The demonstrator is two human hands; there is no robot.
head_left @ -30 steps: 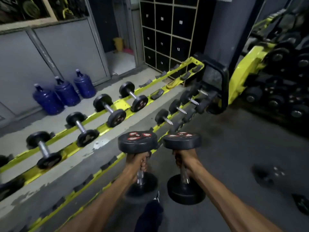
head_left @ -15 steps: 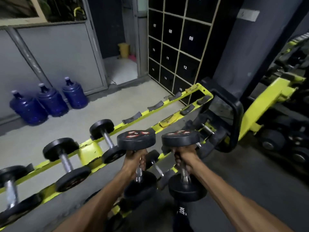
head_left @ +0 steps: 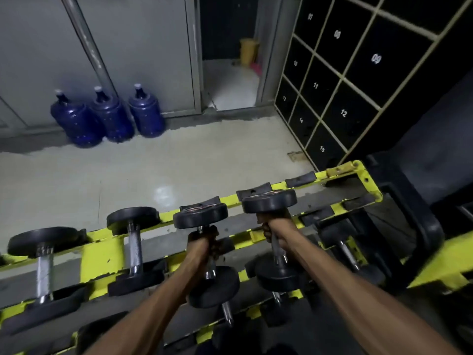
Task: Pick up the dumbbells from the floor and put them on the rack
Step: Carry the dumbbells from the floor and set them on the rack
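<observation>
— Two on the rack?
— Yes. Two racked dumbbells [head_left: 134,248] lie across the yellow rails of the rack [head_left: 102,260], at the left. Far beyond them, three jugs [head_left: 107,116] stand against the wall.
— And your hands?
— My left hand [head_left: 204,243] is curled round the handle of the left dumbbell [head_left: 201,215], which stands on end over the rack's middle. Just to its right, my right hand [head_left: 273,231] grips the right dumbbell [head_left: 268,201] the same way. I cannot tell whether either touches the rack.
— Farther right?
— Lockers [head_left: 343,85], far right.
</observation>
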